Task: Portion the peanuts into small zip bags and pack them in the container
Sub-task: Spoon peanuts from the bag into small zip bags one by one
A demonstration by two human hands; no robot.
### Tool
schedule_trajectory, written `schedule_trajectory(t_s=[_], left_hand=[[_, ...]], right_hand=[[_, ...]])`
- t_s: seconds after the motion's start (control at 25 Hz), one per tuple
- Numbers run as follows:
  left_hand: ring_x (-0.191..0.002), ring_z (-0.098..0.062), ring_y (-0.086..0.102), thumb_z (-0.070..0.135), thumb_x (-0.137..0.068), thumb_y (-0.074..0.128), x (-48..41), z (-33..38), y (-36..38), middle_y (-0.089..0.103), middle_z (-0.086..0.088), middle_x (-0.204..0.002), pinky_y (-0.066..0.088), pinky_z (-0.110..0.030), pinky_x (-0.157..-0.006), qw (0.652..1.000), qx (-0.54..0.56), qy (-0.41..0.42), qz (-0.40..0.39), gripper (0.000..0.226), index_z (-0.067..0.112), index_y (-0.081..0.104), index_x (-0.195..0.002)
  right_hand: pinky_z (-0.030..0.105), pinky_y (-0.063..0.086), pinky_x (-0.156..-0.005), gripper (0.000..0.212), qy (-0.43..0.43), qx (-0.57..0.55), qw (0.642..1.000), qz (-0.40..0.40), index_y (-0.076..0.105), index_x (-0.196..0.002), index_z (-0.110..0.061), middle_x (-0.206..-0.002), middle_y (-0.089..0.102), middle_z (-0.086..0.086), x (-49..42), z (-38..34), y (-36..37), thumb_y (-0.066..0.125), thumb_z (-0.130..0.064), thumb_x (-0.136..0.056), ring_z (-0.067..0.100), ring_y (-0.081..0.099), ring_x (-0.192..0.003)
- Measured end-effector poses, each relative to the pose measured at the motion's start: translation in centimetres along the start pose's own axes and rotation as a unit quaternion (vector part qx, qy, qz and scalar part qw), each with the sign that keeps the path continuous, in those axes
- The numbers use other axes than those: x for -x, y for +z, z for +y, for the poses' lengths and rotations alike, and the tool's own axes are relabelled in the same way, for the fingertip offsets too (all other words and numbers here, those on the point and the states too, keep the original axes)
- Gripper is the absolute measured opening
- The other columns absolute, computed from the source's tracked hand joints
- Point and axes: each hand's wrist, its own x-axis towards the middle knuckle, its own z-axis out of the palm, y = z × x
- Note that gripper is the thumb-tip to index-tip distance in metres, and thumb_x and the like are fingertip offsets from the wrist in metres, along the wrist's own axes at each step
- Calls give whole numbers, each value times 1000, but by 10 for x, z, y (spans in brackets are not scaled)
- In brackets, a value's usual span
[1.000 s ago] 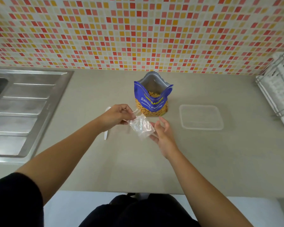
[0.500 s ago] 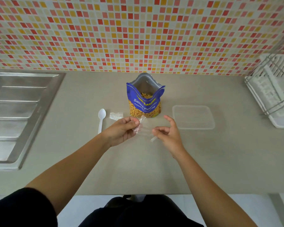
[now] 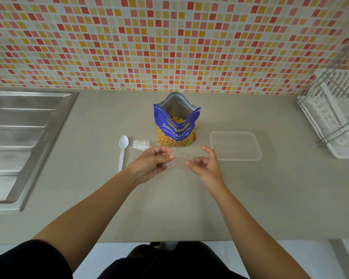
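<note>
- Our left hand pinches a clear zip bag just in front of the peanut pouch
- Our right hand pinches its other edge, remaining fingers spread

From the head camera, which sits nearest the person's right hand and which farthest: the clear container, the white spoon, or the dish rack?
Measured from the right hand:
1. Clear container, just to its right.
2. White spoon, across on the left, past the left hand.
3. Dish rack, far right by the wall.
</note>
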Motion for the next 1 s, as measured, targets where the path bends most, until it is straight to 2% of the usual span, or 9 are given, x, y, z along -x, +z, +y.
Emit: schedule_trajectory(t_s=[0.16, 0.36, 0.52, 0.6, 0.68, 0.76, 0.88, 0.92, 1.0], left_hand=[[-45, 0, 47, 11, -92, 51, 0, -1, 4, 58, 8, -55, 43, -8, -44, 993, 114, -4, -10, 20, 10, 65, -78], [-47, -2, 58, 7, -93, 48, 1, -2, 9, 65, 3, -58, 51, -10, -47, 982, 185, -45, -8, 16, 6, 63, -86], [-52, -3, 59, 2, -90, 53, -1, 7, 7, 65, 2, -60, 54, -13, -55, 1000, 22, 0, 18, 15, 5, 65, -83], [-53, -7, 55, -1, -87, 55, -1, 11, 6, 60, 1, -57, 53, -15, -56, 992, -108, 43, 43, 16, 7, 66, -78], [-47, -2, 52, 0, -83, 57, -2, 15, 3, 58, 0, -55, 48, -11, -53, 948, -284, 100, 98, 16, 9, 68, -77], [-43, 2, 50, 6, -83, 60, -2, 19, 1, 59, 0, -56, 42, -6, -48, 906, -382, 137, 119, 13, 12, 70, -78], [-47, 2, 55, 10, -82, 65, -5, 19, -4, 64, -4, -64, 45, -13, -52, 910, -374, 133, 117, 13, 19, 68, -73], [-49, 1, 56, 10, -80, 65, -6, 20, -6, 66, -4, -66, 46, -17, -55, 913, -368, 127, 123, 14, 21, 68, -72], [-52, -3, 58, 13, -77, 69, -7, 20, -6, 68, -4, -68, 47, -26, -60, 911, -371, 119, 136, 11, 21, 67, -70]], right_hand=[[21, 51, -71, 68, 10, -33, 999, -10, 33, -131, -26, -88, 68, 7, -4, -2, -3, 70, -4, -79, 7, 66, -69], [24, 56, -77, 60, 16, -101, 995, 2, 32, -130, -25, -87, 65, 9, -9, -2, -4, 58, 6, -85, 7, 69, -72], [35, 50, -85, 58, 30, -102, 994, 15, 37, -127, -24, -79, 66, 1, -14, -1, -10, 61, 6, -83, 5, 67, -68], [32, 51, -80, 56, 46, -99, 994, 14, 40, -125, -22, -81, 65, 1, -15, -2, -13, 62, 5, -82, 4, 66, -67], [22, 54, -69, 51, 65, -99, 993, 4, 45, -122, -21, -82, 65, 1, -13, -6, -14, 65, 3, -81, 4, 65, -67], [18, 53, -63, 41, 74, -111, 991, 1, 49, -116, -20, -82, 65, 0, -13, -7, -13, 64, -1, -83, 3, 64, -66], [24, 52, -79, 29, -11, 34, 996, 76, 50, -114, -19, -101, 62, 5, -14, -1, -12, 62, -15, -88, 10, 64, -85], [25, 48, -87, 35, -79, 141, 983, 88, 51, -117, -15, -109, 59, 5, -14, 0, -12, 65, -21, -86, 13, 60, -96], [19, 37, -97, 54, -209, 312, 927, 29, 52, -123, -9, -118, 56, 4, -11, 0, -9, 72, -32, -78, 13, 52, -110]])
